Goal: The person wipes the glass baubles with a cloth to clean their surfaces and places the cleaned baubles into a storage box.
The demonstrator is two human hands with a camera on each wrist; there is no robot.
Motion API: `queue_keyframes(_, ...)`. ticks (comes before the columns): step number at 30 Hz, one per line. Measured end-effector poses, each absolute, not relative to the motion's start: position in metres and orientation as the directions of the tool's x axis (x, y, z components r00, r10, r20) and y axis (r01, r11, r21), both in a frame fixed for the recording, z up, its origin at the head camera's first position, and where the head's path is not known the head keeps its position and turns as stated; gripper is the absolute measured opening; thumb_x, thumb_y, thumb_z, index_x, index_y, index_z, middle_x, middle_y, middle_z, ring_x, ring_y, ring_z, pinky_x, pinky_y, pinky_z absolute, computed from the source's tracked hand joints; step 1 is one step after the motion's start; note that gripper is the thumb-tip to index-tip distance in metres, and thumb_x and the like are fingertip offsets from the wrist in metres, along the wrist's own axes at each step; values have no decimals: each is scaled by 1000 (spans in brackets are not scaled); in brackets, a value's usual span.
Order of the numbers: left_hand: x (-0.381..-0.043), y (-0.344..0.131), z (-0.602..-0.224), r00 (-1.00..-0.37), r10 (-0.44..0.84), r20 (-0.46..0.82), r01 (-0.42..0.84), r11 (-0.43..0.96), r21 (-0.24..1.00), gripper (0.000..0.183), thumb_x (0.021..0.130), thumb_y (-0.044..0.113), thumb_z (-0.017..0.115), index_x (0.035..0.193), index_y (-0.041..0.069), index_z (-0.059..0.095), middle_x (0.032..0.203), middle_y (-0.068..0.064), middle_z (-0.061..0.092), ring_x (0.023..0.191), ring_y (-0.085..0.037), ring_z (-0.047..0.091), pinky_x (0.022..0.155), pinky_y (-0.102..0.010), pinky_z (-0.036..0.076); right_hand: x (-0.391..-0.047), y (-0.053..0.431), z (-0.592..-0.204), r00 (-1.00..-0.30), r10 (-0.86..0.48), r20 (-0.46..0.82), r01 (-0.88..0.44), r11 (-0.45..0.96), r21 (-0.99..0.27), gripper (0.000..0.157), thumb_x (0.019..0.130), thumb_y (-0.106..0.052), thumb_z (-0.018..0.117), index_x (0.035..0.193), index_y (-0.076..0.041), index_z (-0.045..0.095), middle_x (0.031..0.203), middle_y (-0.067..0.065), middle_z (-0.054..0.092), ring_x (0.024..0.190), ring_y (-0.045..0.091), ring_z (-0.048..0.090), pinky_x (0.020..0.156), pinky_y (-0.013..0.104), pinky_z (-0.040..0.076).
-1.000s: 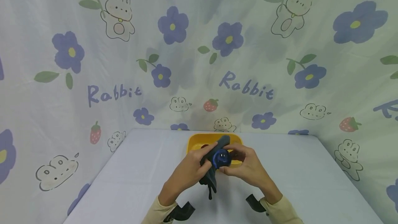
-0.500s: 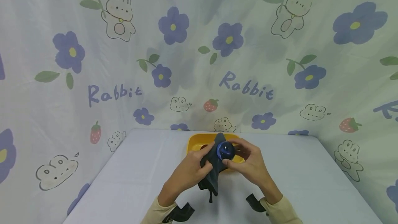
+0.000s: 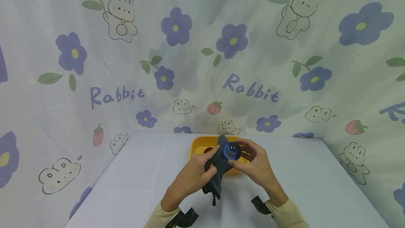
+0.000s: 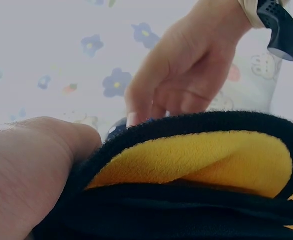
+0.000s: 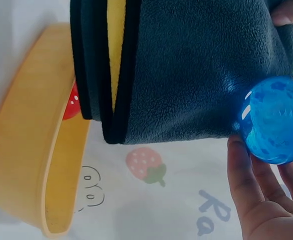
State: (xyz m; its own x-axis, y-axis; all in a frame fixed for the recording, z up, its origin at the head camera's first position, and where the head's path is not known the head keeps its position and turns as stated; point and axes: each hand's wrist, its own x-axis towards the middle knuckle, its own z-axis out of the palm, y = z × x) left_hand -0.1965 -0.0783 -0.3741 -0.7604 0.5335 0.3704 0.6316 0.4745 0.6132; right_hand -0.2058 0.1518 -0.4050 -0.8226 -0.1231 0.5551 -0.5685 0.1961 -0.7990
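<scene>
My left hand point(image 3: 197, 169) grips a folded cloth point(image 3: 217, 171), dark grey-blue and fuzzy, with a black edge. Its yellow inner side point(image 4: 201, 157) shows in the left wrist view. With curled fingers and thumb, my right hand point(image 3: 257, 163) holds a shiny, see-through blue ball point(image 5: 274, 120). The ball sits right at the cloth's face, on its right side. Both hands are raised over the front part of a yellow plastic bin point(image 3: 197, 146). A dark strap end or cord dangles below the cloth.
Inside the bin lies a red thing with white dots point(image 5: 72, 105), mostly hidden by cloth and hands. The bin stands near the back edge of a white-covered table point(image 3: 136, 178). Behind hangs a curtain point(image 3: 196, 62) printed with flowers and rabbits. Black devices point(image 3: 261, 206) are worn at both wrists.
My right hand and the ball have shifted a little right and up along the cloth, and the ball has turned. The cloth tilts slightly more upright; my left hand stays nearly in place.
</scene>
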Motion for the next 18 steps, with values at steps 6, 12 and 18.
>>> queue_keyframes(6,-195,-78,-374,-753,533,386,642,464,611,59,88,5,54,146,8,46,64,5,45,43,4,41,45,-14,38,-207,154,-405,-836,-121,536,-546,281,-789,59,74,-13,84,128,-7,62,124,6,66,103,19,68,92,26,54)
queue_keyframes(12,-195,-78,-375,-734,537,415,664,443,602,58,89,3,54,146,9,47,75,0,58,51,3,49,48,-14,42,-208,156,-404,-849,-128,513,-523,351,-777,56,74,-20,85,126,-15,65,116,3,69,99,17,67,87,31,54)
queue_keyframes(18,-194,-77,-375,-711,531,462,696,439,568,56,88,1,55,144,9,50,78,-1,59,53,2,48,49,-14,42,-209,157,-407,-869,-159,469,-494,355,-794,56,73,-21,85,125,-17,64,116,4,68,99,20,66,92,29,54)
